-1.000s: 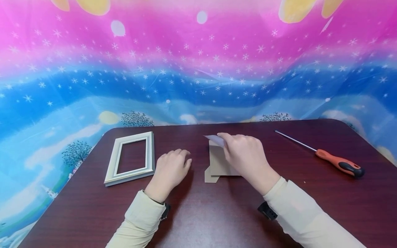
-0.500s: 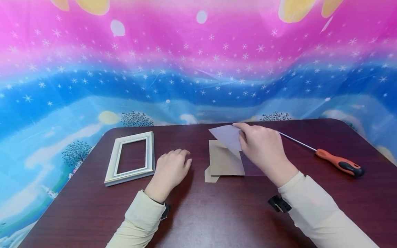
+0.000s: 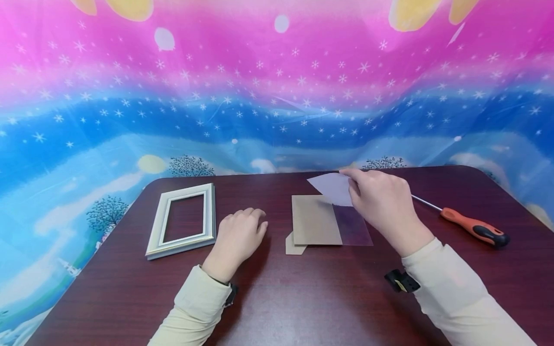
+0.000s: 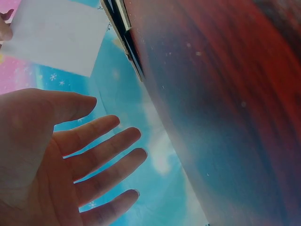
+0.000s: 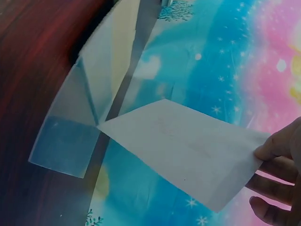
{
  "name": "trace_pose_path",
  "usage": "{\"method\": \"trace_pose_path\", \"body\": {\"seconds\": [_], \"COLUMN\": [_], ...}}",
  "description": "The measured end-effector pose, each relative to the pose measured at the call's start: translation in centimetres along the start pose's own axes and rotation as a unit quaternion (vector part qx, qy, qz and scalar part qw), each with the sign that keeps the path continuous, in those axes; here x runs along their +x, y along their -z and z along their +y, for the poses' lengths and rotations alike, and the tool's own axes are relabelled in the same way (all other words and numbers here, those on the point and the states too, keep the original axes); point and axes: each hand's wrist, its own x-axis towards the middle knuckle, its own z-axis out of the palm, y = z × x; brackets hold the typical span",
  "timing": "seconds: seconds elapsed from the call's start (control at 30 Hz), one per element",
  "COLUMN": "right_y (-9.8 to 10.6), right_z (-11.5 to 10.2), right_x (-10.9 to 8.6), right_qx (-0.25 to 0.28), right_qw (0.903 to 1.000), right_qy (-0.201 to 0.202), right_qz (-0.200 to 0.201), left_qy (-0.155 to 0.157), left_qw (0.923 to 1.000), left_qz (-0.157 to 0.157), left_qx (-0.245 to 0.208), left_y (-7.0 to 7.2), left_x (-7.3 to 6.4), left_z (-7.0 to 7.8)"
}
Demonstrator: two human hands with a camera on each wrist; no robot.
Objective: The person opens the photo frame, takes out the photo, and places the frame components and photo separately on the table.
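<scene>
My right hand [image 3: 383,204] pinches a sheet of white paper [image 5: 181,153] by one edge, raised above the table. Below it in the head view lie a tan backing board [image 3: 316,221] and a clear sheet [image 3: 356,228] that juts out to the board's right. The tan tip of a stand leg [image 3: 295,245] pokes out under the board's near left corner. My left hand [image 3: 239,239] holds nothing; its fingers are spread and relaxed in the left wrist view. Beside that hand, on its left, a cream picture frame [image 3: 166,218] lies flat with its opening bare.
A screwdriver [image 3: 472,226] with an orange and black handle lies on the right of the dark red table [image 3: 277,298]; its shaft tip is hidden behind my right hand. A printed backdrop [image 3: 277,96] hangs behind the table's far edge.
The right hand has drawn the white paper up and to the right, off the backing board, baring the board and the clear sheet. The left hand has stayed in place.
</scene>
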Motion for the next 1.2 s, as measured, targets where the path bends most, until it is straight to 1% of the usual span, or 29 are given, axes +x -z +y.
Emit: {"method": "trace_pose_path", "body": {"seconds": [0.23,0.4,0.5,0.7,0.83,1.03,1.2], "right_y": [-0.3,-0.6,-0.9,-1.5,-2.0,-2.5,-3.0], "right_z": [-0.3,-0.8,-1.2,-2.4,-3.2,-3.9,-4.4], "right_x": [-0.6,-1.1,-1.3,-1.7,-1.9,-2.0,-2.1], "right_qx": [0.005,0.004,0.004,0.019,0.029,0.027,0.027], "right_qw": [0.9995,0.9983,0.9966,0.9875,0.9831,0.9763,0.97], "right_qy": [0.006,0.016,0.008,-0.018,-0.015,-0.02,-0.016], "right_qz": [-0.031,-0.057,-0.082,-0.155,-0.18,-0.214,-0.241], "left_qy": [0.004,0.002,0.002,0.004,0.004,0.002,0.004], "left_qw": [1.0,1.0,1.0,0.9999,0.9999,0.9999,0.9998], "left_qz": [-0.008,-0.007,-0.007,-0.013,-0.014,-0.012,-0.017], "left_qx": [-0.001,0.0,-0.001,-0.004,-0.005,-0.004,-0.005], "left_y": [0.1,0.0,0.0,0.0,0.1,0.1,0.1], "left_x": [0.0,0.0,0.0,0.0,0.0,0.0,0.0], "left_z": [0.1,0.1,0.1,0.2,0.3,0.2,0.2]}}
